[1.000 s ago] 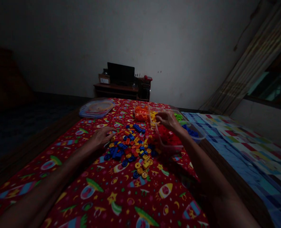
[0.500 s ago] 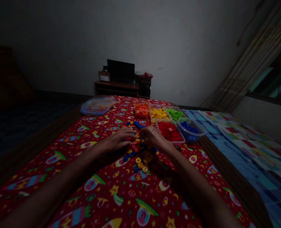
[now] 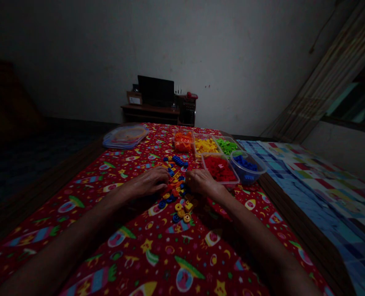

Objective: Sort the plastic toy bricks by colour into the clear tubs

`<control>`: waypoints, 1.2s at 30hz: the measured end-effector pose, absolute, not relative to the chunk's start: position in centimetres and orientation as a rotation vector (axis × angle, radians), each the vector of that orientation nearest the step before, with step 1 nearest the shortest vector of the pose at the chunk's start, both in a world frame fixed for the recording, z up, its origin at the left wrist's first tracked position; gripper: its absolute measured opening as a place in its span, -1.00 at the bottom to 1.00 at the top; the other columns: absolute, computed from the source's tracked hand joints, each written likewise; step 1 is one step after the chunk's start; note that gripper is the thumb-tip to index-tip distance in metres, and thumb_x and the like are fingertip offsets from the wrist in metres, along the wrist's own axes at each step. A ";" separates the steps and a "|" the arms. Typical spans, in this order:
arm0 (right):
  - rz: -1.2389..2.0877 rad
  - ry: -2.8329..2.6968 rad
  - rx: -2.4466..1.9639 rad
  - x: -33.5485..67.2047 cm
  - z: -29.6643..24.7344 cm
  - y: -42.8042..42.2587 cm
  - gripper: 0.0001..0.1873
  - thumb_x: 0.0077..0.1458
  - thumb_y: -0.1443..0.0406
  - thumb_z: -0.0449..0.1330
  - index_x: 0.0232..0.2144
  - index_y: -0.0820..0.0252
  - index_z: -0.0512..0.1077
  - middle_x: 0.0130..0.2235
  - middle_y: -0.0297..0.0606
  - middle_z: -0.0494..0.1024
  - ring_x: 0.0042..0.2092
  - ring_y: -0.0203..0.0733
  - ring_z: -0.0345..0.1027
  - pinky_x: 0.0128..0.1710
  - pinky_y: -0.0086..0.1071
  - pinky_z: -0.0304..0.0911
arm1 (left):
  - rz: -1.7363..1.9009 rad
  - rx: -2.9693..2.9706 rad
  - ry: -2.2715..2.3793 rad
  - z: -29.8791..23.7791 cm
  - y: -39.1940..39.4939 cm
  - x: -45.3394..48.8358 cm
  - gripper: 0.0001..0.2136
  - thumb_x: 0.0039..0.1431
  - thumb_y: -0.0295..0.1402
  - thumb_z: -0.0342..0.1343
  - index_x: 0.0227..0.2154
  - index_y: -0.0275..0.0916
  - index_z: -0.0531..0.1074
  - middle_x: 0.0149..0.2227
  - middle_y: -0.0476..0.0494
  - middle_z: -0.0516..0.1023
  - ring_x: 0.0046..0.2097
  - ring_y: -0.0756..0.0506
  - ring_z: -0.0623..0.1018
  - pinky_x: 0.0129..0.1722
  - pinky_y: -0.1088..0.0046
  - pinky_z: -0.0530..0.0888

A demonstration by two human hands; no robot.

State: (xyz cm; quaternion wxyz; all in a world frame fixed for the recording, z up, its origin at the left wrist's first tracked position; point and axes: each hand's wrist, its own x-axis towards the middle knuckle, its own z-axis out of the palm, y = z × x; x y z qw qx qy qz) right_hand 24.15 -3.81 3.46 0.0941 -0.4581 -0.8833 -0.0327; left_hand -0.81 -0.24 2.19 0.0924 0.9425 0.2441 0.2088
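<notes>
A heap of small toy bricks (image 3: 177, 193), blue, yellow, orange and red, lies on a red cloth (image 3: 157, 250) printed with rockets and stars. My left hand (image 3: 148, 183) rests palm down on the heap's left side, fingers curled over the bricks. My right hand (image 3: 202, 181) lies on the heap's right side, fingers bent onto the bricks. What either hand grips is hidden in the dim light. Behind the heap stand clear tubs of sorted bricks: orange (image 3: 182, 142), yellow (image 3: 205, 146), green (image 3: 227, 146), red (image 3: 219, 169) and blue (image 3: 247, 165).
A clear lid or flat tub (image 3: 126, 135) lies at the far left of the cloth. A checked blue mat (image 3: 308, 181) lies to the right. Against the back wall stands a low wooden shelf (image 3: 157, 113) with a dark screen. The room is dim.
My right hand came back from the tubs to the heap, and my left hand moved right onto it. Since half a second ago the hands have drawn slightly apart.
</notes>
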 end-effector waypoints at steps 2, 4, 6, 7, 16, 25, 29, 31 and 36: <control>0.013 -2.547 -1.253 24.7 4.1 -3.8 -0.86 0.14 0.40 0.09 -0.23 0.32 0.38 -0.28 -0.13 0.47 -0.28 -0.23 0.26 -0.26 -0.38 0.11 | 0.635 2.798 0.755 2.5 -0.7 -0.3 -0.84 0.27 -0.31 -0.01 -0.29 -0.23 0.44 -0.13 -0.19 0.49 -0.06 -0.11 0.44 -0.02 0.34 0.39; 0.156 -2.510 -1.180 24.9 4.9 -3.7 -0.93 0.08 0.45 0.10 -0.33 0.30 0.37 -0.38 -0.25 0.42 -0.37 -0.30 0.18 -0.34 -0.44 0.07 | 0.671 2.763 0.771 2.9 -1.7 0.9 -0.83 0.28 -0.32 -0.03 -0.22 -0.23 0.44 -0.12 -0.19 0.47 -0.06 -0.11 0.44 -0.02 0.34 0.39; 0.250 -2.472 -1.199 24.9 5.6 -3.5 -0.91 0.03 0.49 0.08 -0.40 0.29 0.35 -0.47 -0.34 0.36 -0.45 -0.35 0.09 -0.43 -0.46 -0.01 | 0.618 2.730 0.690 3.3 -3.2 2.5 -0.84 0.29 -0.33 -0.03 -0.22 -0.22 0.44 -0.16 -0.17 0.48 -0.11 -0.09 0.45 -0.08 0.39 0.40; 0.272 -2.446 -1.218 24.8 5.8 -3.5 -0.90 0.01 0.50 0.08 -0.39 0.29 0.35 -0.48 -0.36 0.34 -0.46 -0.35 0.07 -0.45 -0.46 -0.03 | 0.565 2.726 0.624 3.5 -4.0 3.3 -0.85 0.29 -0.34 -0.02 -0.23 -0.21 0.45 -0.16 -0.16 0.48 -0.11 -0.08 0.46 -0.08 0.41 0.40; 0.308 -2.430 -1.394 24.5 7.5 -4.3 -0.71 0.00 0.52 0.08 -0.19 0.34 0.42 -0.35 -0.22 0.46 -0.37 -0.29 0.22 -0.38 -0.45 0.03 | 0.314 2.897 0.542 3.4 -6.8 6.2 -0.94 0.21 -0.36 0.10 -0.29 -0.19 0.44 -0.26 -0.08 0.50 -0.17 -0.08 0.43 -0.15 0.42 0.31; 0.303 -2.420 -1.392 24.4 7.8 -4.8 -0.87 0.12 0.40 0.09 -0.26 0.33 0.40 -0.34 -0.23 0.47 -0.37 -0.30 0.22 -0.38 -0.46 0.07 | 0.447 2.758 0.861 2.7 -3.4 2.8 -0.78 0.26 -0.20 0.02 -0.30 -0.21 0.48 -0.29 -0.11 0.51 -0.25 -0.07 0.47 -0.27 0.47 0.35; 0.379 -2.457 -1.388 24.2 7.5 -4.4 -0.84 0.12 0.35 0.11 -0.26 0.32 0.43 -0.31 -0.21 0.49 -0.33 -0.28 0.28 -0.38 -0.46 0.09 | 0.508 2.616 1.010 2.6 -2.2 1.6 -0.72 0.22 -0.13 0.01 -0.26 -0.20 0.51 -0.30 -0.10 0.56 -0.30 -0.07 0.51 -0.33 0.48 0.37; 0.475 -2.460 -1.339 23.9 7.2 -4.3 -0.79 0.12 0.35 0.12 -0.19 0.31 0.44 -0.28 -0.22 0.50 -0.30 -0.27 0.32 -0.35 -0.46 0.12 | 0.587 2.542 1.113 2.9 -2.0 1.5 -0.69 0.19 -0.11 0.02 -0.28 -0.23 0.53 -0.31 -0.12 0.58 -0.31 -0.09 0.52 -0.33 0.47 0.38; 0.588 -2.498 -1.156 22.9 6.0 -4.5 -0.64 0.15 0.34 0.15 0.01 0.31 0.33 -0.17 -0.15 0.50 -0.20 -0.23 0.36 -0.26 -0.44 0.18 | 0.661 2.506 1.202 3.6 -2.3 2.7 -0.64 0.20 -0.12 -0.01 -0.49 -0.26 0.53 -0.45 -0.11 0.54 -0.39 -0.07 0.48 -0.40 0.47 0.34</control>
